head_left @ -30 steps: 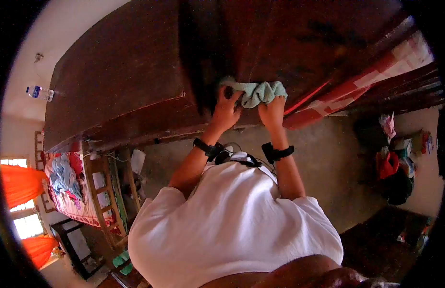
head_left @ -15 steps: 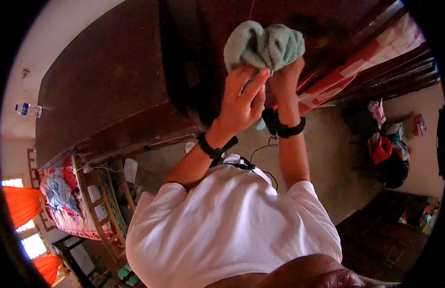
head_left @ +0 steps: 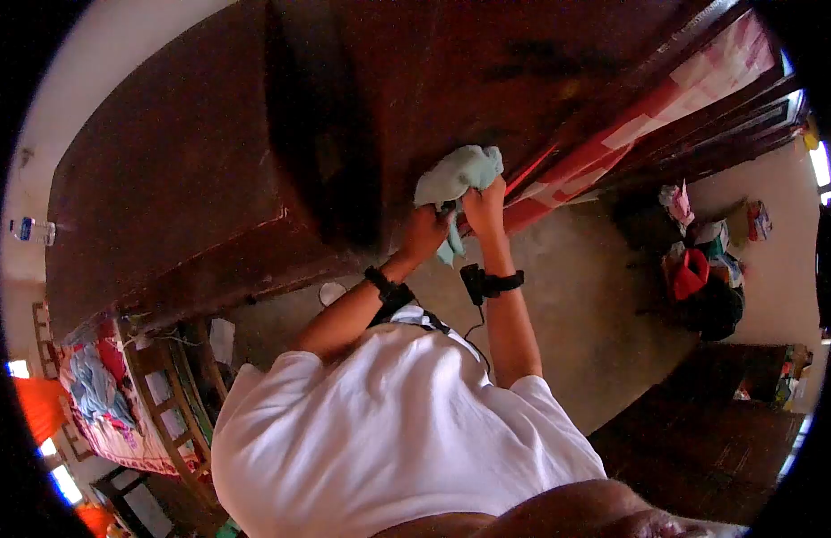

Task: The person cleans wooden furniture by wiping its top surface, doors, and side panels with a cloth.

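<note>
Head view, left to right. A water bottle [head_left: 32,230] stands at the far left edge, well apart from your work. Centre frame: your left hand [head_left: 424,233] is closed on the lower fold of the green cloth [head_left: 458,177]; just beside it, your right hand [head_left: 484,204] is clenched on the bunched upper part. Half a second ago you held the cloth raised high in the frame; it now sits lower, pressed against the dark wooden cabinet [head_left: 191,179], so wiping contact appears resumed. Clutter [head_left: 698,278] lies on the floor at right.
</note>
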`<state>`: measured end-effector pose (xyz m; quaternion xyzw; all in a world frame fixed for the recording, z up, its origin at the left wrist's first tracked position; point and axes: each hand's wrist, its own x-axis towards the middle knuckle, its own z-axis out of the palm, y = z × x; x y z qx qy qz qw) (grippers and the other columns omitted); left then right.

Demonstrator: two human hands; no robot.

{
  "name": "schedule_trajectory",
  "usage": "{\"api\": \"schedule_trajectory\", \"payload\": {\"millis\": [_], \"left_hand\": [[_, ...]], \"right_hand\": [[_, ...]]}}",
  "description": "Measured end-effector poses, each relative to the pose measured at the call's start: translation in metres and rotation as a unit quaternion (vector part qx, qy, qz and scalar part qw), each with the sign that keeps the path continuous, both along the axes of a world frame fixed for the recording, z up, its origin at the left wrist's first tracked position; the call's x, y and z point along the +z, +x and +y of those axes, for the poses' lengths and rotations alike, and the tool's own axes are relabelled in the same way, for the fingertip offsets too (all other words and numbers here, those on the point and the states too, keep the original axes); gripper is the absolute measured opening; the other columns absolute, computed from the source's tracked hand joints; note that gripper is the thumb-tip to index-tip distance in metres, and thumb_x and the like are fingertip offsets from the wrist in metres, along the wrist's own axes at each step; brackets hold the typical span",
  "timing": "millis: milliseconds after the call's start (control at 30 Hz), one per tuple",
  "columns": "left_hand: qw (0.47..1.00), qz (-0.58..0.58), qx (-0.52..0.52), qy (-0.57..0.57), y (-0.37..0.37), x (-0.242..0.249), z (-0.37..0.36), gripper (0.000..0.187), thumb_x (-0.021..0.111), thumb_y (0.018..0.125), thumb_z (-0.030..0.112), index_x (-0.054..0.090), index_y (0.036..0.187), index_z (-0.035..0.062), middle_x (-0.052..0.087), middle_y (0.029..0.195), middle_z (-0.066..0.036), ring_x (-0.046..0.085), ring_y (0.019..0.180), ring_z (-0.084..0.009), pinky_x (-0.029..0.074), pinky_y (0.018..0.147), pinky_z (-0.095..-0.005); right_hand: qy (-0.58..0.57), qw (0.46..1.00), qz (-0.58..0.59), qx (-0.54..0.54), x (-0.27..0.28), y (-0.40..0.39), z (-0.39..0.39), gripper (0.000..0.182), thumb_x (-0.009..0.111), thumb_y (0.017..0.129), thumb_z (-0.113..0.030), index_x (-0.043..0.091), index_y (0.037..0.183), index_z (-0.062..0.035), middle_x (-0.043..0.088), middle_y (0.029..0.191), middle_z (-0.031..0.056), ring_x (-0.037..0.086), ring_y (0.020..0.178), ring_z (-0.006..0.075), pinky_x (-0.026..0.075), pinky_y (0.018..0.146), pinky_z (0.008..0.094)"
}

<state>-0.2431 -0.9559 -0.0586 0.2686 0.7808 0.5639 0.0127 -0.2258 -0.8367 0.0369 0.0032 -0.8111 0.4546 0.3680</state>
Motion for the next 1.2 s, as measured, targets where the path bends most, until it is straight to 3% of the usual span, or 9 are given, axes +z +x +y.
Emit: {"api": "schedule_trajectory", "payload": {"millis": [167,300,433,500,633,700,833,1033,1200], "left_hand": [[0.958,-0.163,-0.196,-0.127,-0.027,-0.081,0.026,0.054,0.043,0.097,0.044,0.048,0.126,-0.002,0.066,0.099,-0.022,0.062,0.09,-0.0382,0.047,0.085,-0.0434],[0.967,-0.158,-0.192,0.062,-0.015,0.036,0.039,0.05,0.037,0.101,0.04,0.045,0.126,-0.002,0.064,0.103,-0.018,0.061,0.1,-0.0302,0.046,0.088,-0.0402],[0.951,-0.22,-0.213,0.05,-0.017,0.045,0.036,0.051,0.038,0.1,0.043,0.048,0.125,-0.0002,0.061,0.112,-0.019,0.058,0.107,-0.0298,0.044,0.092,-0.0398],[0.962,-0.189,-0.196,-0.033,-0.023,0.036,0.039,0.052,0.039,0.099,0.044,0.048,0.127,0.0016,0.06,0.12,-0.018,0.057,0.111,-0.0303,0.042,0.094,-0.0406],[0.949,-0.26,-0.124,-0.128,-0.033,-0.07,0.048,0.053,0.036,0.099,0.044,0.049,0.128,0.0007,0.057,0.127,-0.019,0.054,0.117,-0.0317,0.039,0.099,-0.0429],[0.919,-0.351,-0.173,0.039,-0.042,-0.123,0.042,0.053,0.041,0.098,0.041,0.044,0.134,0.002,0.05,0.134,-0.018,0.048,0.122,-0.0307,0.038,0.101,-0.0427],[0.956,-0.21,-0.182,0.096,-0.03,-0.055,0.051,0.05,0.044,0.096,0.035,0.045,0.132,0.0008,0.052,0.13,-0.019,0.051,0.119,-0.0317,0.039,0.1,-0.0426],[0.97,-0.098,-0.178,0.13,-0.025,-0.021,0.037,0.047,0.049,0.093,0.027,0.046,0.13,-0.0011,0.056,0.124,-0.021,0.054,0.115,-0.0331,0.041,0.098,-0.0426],[0.977,-0.044,-0.157,0.139,-0.039,-0.013,0.013,0.045,0.053,0.09,0.02,0.048,0.128,-0.0027,0.058,0.12,-0.022,0.057,0.112,-0.0344,0.043,0.096,-0.0425]], "right_hand": [[0.12,0.992,0.044,0.011,0.105,-0.021,-0.015,0.042,0.073,0.065,-0.013,0.058,0.104,-0.0082,0.058,0.095,0.0151,0.055,0.089,0.0392,0.047,0.077,0.044],[0.144,0.981,0.114,-0.069,0.156,-0.026,0.008,0.034,0.067,0.068,-0.009,0.06,0.101,-0.0065,0.059,0.099,0.0154,0.055,0.091,0.0395,0.046,0.079,0.0461],[0.138,0.97,0.156,-0.125,0.127,-0.027,0.064,0.024,0.058,0.074,-0.006,0.06,0.098,-0.0035,0.059,0.098,0.0142,0.055,0.088,0.037,0.046,0.077,0.0426],[-0.051,0.984,0.025,-0.166,0.108,-0.014,0.076,0.021,0.051,0.078,-0.004,0.057,0.098,-0.001,0.058,0.096,0.0136,0.054,0.084,0.0348,0.045,0.075,0.0411],[0.013,0.978,0.0,-0.21,0.039,-0.01,0.065,0.02,0.051,0.082,-0.006,0.052,0.1,0.0021,0.054,0.091,0.0164,0.05,0.079,0.0331,0.044,0.073,0.043],[-0.049,0.982,-0.051,-0.173,0.013,-0.003,0.061,0.02,0.053,0.083,-0.008,0.052,0.1,0.0022,0.054,0.091,0.0173,0.05,0.079,0.0341,0.044,0.072,0.043],[-0.068,0.949,-0.255,-0.171,-0.043,0.0,0.064,0.022,0.056,0.083,-0.013,0.054,0.099,0.0018,0.055,0.092,0.019,0.052,0.081,0.038,0.044,0.073,0.0438],[0.321,0.933,-0.158,0.028,0.096,0.017,0.002,0.037,0.07,0.07,-0.024,0.061,0.097,0.0007,0.06,0.089,0.0178,0.055,0.094,0.0381,0.042,0.087,0.0471],[0.278,0.949,-0.142,-0.034,0.071,0.005,-0.004,0.036,0.068,0.066,-0.02,0.06,0.097,-0.0023,0.059,0.093,0.0184,0.052,0.097,0.039,0.039,0.091,0.0463]]}}
